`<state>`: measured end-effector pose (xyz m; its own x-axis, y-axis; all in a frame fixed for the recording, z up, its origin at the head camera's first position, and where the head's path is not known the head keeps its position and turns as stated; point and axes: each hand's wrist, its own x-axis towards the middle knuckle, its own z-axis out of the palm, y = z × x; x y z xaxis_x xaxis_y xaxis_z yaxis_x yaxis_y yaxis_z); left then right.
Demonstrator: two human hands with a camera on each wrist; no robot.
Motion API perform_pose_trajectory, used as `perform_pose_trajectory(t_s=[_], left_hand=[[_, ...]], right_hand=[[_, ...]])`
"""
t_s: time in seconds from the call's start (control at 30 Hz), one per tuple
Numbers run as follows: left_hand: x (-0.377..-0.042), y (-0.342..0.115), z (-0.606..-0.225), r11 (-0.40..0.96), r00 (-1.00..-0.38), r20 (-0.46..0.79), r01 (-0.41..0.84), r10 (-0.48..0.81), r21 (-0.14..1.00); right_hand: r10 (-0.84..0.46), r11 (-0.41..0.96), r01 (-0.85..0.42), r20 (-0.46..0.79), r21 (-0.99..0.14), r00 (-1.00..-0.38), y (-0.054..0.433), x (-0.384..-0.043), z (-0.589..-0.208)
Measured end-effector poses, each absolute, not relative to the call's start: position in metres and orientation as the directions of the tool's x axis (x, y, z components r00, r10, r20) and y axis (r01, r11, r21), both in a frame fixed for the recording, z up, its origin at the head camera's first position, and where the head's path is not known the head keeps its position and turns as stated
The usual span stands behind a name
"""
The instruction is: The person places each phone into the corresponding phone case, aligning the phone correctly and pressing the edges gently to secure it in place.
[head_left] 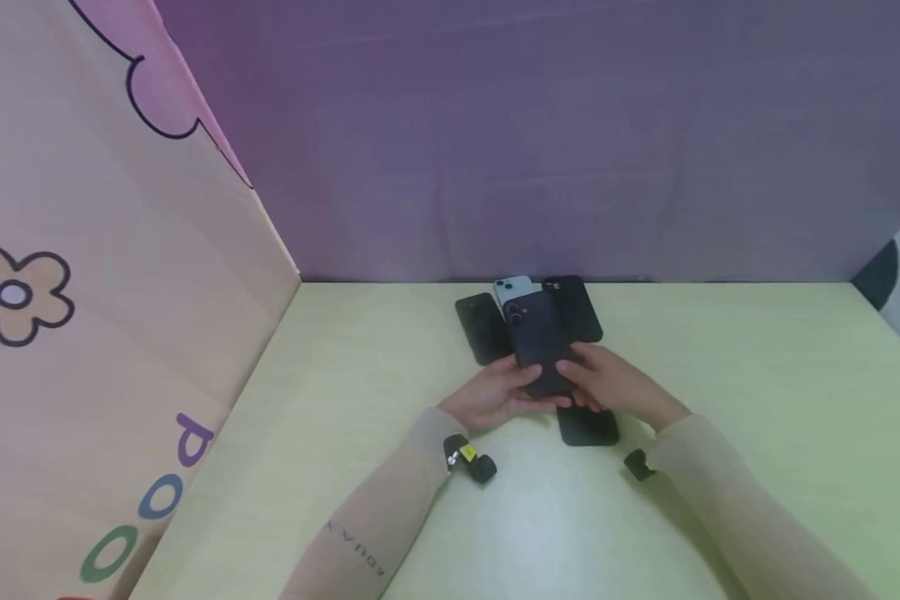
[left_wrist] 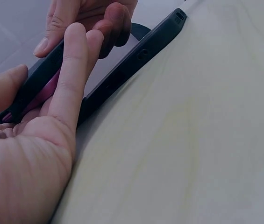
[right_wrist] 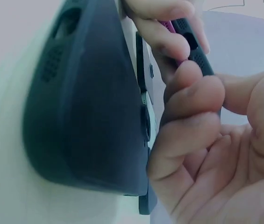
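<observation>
Both hands hold a phone in a black case, raised above the table with its camera end pointing away from me. The left hand grips its left edge, thumb on top and fingers beneath. At the lower right corner, the right hand pinches it between thumb and fingers. A pink strip of the phone's body shows under the case edge in the left wrist view. Partly hidden below the hands, another black phone lies on the table; its case end fills much of the right wrist view.
Behind the held phone lie a dark phone on the left, a light blue phone in the middle and a black phone on the right. A purple cloth wall closes the table's back edge; a printed panel stands left.
</observation>
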<state>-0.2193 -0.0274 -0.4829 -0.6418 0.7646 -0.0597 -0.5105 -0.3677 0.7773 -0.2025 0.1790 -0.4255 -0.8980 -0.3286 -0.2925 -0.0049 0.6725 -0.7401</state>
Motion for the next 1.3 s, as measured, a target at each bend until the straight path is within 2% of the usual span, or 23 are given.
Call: perform_pose_trajectory(t_s=[0.33, 0.63, 0.93, 1.3], left_hand=[[-0.219, -0.025, -0.481, -0.357, -0.619, -0.038, -0.499, 0.784, 0.79], [-0.22, -0.026, -0.479, -0.364, -0.607, -0.007, -0.486, 0.795, 0.795], [-0.22, -0.024, -0.482, -0.37, -0.605, -0.005, -0.493, 0.796, 0.788], [-0.221, -0.025, -0.48, -0.374, -0.602, -0.006, -0.505, 0.799, 0.778]], right_hand=[[-0.283, 0.734, -0.031, -0.264, -0.679, -0.922, 0.177, -0.194, -0.419], [-0.295, 0.752, -0.086, -0.217, -0.654, -0.931, 0.174, -0.193, -0.416], [-0.252, 0.787, -0.061, -0.23, -0.614, -0.94, 0.172, -0.192, -0.417], [-0.268, 0.764, -0.07, -0.217, -0.642, -0.939, 0.172, -0.193, -0.418]])
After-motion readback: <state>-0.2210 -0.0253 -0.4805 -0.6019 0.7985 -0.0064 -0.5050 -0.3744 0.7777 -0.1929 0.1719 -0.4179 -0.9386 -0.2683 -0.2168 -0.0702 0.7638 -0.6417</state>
